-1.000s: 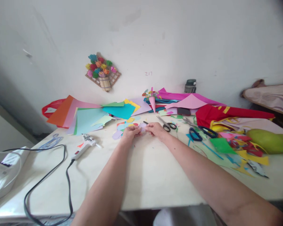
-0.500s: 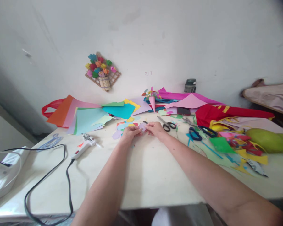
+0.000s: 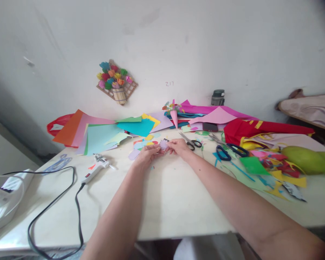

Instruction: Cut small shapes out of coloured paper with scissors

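Observation:
Between my two hands, a little above the table [image 3: 178,202], is a small light purple paper piece [image 3: 164,144]. My left hand [image 3: 149,153] pinches its left side between thumb and fingers. Its right side is gripped by my right hand [image 3: 178,147], whose fingertips are close together. A dark, thin end shows just above the right fingers; what it belongs to I cannot make out. Small cut paper shapes [image 3: 141,145] lie behind and left of my left hand. Black-handled scissors [image 3: 191,141] rest just right of my right hand.
A glue gun [image 3: 96,172] with a looping black cord lies at left, near a white power strip [image 3: 12,187]. Coloured paper sheets [image 3: 103,134] spread along the wall. Blue-handled scissors [image 3: 231,151] and paper scraps [image 3: 276,166] lie at right. A pink paper cone [image 3: 174,119] holds small paper flowers.
The purple paper has turned slightly and shows a rounder face between my fingers. My left fingers have shifted a little. The dark thin end above my right hand shows less.

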Available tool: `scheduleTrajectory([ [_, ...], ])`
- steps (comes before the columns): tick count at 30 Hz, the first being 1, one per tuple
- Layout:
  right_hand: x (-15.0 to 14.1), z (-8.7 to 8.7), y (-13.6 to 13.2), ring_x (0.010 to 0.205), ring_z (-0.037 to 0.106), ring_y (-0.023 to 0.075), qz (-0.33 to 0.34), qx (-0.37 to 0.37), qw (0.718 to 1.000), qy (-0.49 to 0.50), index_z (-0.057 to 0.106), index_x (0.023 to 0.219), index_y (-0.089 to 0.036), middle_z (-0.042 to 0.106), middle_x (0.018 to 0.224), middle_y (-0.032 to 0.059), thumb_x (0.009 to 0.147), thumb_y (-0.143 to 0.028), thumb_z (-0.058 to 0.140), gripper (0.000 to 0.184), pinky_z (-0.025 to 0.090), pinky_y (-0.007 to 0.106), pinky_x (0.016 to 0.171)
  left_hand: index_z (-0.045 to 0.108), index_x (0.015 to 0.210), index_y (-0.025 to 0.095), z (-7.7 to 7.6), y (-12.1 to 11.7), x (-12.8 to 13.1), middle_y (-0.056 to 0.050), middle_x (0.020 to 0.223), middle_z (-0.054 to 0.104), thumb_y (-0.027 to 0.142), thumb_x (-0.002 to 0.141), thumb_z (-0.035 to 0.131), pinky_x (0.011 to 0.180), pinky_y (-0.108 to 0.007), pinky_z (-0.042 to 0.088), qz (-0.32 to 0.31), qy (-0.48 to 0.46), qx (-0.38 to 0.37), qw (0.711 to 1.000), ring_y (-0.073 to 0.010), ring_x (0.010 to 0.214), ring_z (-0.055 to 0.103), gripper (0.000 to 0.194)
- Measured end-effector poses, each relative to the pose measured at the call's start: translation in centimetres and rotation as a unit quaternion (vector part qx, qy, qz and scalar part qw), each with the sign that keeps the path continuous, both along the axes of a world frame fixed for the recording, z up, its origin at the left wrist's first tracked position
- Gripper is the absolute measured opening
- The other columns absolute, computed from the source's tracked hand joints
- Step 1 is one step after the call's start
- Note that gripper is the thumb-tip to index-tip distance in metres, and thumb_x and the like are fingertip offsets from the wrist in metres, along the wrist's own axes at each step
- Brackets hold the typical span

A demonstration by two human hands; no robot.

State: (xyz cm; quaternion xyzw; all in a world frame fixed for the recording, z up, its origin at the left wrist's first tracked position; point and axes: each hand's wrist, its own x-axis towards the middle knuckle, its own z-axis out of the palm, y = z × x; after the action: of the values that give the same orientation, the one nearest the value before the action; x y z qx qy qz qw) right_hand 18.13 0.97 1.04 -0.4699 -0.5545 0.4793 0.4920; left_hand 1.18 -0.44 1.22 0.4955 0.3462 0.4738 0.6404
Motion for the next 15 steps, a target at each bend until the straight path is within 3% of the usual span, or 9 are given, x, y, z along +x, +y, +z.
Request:
scheduleTrajectory([
  [15,0.02,0.31,-0.17,0.036,0.05,0.0052,-0.013,-0.003,0.999,-0.042,0.065,0.063,-0.013,0.066,0.056,0.0034,0.074,-0.018,0.063,0.013,0.031,0.014,0.033,0.067,0.074,0.01,-0.39,0.41,0.02,-0.006,0.07,0.066,0.032,0.056,0.078,0.077,-0.034,0.05,0.022,0.036,0.013,0.999,-0.0166,0.068,0.063,0.03],
])
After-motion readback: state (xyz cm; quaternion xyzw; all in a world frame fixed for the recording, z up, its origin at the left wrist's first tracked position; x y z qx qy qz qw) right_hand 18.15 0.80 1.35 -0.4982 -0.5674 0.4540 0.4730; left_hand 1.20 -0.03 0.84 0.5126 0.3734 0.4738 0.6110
